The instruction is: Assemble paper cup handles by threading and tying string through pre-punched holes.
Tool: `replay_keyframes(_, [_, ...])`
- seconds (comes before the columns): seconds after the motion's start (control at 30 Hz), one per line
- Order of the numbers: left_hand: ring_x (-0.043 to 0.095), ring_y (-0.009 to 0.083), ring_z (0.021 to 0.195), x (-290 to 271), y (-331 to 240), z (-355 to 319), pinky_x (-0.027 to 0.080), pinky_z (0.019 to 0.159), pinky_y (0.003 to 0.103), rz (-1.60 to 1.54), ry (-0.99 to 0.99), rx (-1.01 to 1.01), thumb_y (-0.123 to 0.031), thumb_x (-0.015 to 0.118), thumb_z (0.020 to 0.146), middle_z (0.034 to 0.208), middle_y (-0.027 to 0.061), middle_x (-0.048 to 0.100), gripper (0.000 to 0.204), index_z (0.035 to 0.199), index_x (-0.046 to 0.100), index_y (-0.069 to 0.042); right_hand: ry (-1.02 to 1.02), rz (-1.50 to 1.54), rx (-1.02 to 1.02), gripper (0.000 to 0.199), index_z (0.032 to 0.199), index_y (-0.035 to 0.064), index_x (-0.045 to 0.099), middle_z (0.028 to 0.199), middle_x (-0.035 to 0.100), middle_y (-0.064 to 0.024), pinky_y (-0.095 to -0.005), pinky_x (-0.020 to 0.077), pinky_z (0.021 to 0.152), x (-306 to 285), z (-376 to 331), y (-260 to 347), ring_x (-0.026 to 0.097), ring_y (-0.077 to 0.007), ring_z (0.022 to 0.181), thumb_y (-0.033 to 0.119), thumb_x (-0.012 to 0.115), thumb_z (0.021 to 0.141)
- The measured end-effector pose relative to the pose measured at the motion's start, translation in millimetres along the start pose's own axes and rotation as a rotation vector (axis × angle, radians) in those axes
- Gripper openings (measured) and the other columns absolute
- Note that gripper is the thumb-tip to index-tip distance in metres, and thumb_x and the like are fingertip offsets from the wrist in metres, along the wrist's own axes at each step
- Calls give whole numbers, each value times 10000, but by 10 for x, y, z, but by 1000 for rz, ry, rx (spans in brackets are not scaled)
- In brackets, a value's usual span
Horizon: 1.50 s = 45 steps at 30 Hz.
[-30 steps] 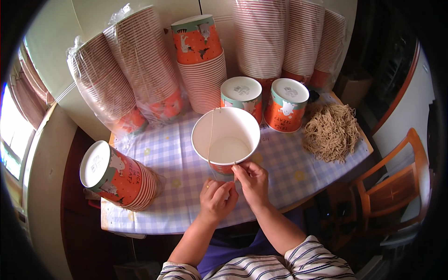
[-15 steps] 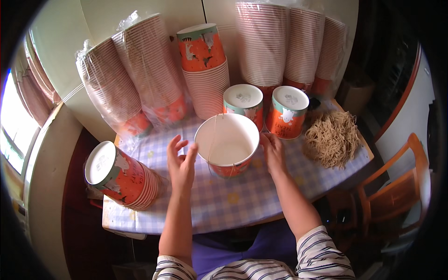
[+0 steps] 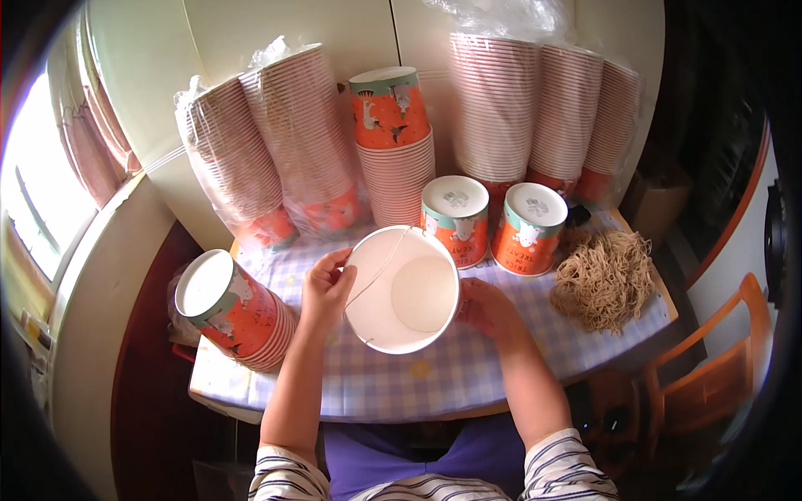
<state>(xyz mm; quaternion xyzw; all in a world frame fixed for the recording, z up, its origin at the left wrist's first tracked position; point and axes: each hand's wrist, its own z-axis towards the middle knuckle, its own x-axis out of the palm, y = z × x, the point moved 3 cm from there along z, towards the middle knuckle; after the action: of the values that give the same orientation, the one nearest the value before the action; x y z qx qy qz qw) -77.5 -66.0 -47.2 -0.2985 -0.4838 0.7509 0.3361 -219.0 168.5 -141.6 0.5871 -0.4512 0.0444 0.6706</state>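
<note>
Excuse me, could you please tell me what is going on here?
The person's left hand grips the rim of a tilted paper bucket, and the right hand is at its right side, above a checked tablecloth. A thin cord runs across its mouth. Two upturned buckets stand behind it; a heap of tan cords lies to the right.

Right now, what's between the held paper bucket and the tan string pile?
Head view: the right hand at the paper bucket's side, then a strip of checked tablecloth before the string pile.
</note>
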Motion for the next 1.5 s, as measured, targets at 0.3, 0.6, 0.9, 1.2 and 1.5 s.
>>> replay_keyframes(0.3, [583, 327, 1008, 210, -560, -426, 393, 938, 442, 677, -29, 601, -186, 705, 771, 1138, 175, 600, 423, 1147, 585, -33, 21, 78, -250, 197, 1006, 36, 564, 988, 644, -92, -352, 545, 810, 44, -52, 69, 651, -194, 892, 151, 653, 874])
replay_keyframes(0.6, [580, 208, 725, 656, -788, -1013, 431, 642, 343, 682, 157, 831, -38, 679, 720, 823, 39, 610, 182, 898, 649, -57, -151, 47, -412, 164, 934, 62, 557, 932, 650, -73, -317, 556, 759, 81, -18, 43, 654, -175, 818, 110, 685, 845])
replay_keyframes(0.9, [595, 244, 699, 480, -981, -743, 462, 635, 346, 573, -138, 688, -39, 668, 761, 824, 101, 625, 87, 841, 634, -44, -111, 68, -406, 206, 927, 65, 545, 884, 644, -53, -293, 544, 763, 171, -10, -43, 645, -158, 809, 74, 715, 811])
replay_keyframes(1.2, [663, 189, 673, 636, -846, -142, 496, 629, 297, 400, -109, 106, -288, 669, 840, 714, 153, 677, 331, 862, 669, 42, -185, -92, -471, 217, 923, 70, 541, 867, 641, -30, -201, 480, 668, 244, -70, -32, 603, -89, 767, 48, 717, 798])
replay_keyframes(1.5, [635, 182, 597, 648, -927, -200, 486, 585, 302, 460, -114, 82, -195, 699, 796, 663, 139, 655, 245, 774, 651, 44, -180, -363, -341, 340, 1076, 37, 555, 906, 649, -52, -236, 476, 730, 220, -16, -102, 606, -97, 825, 125, 739, 804])
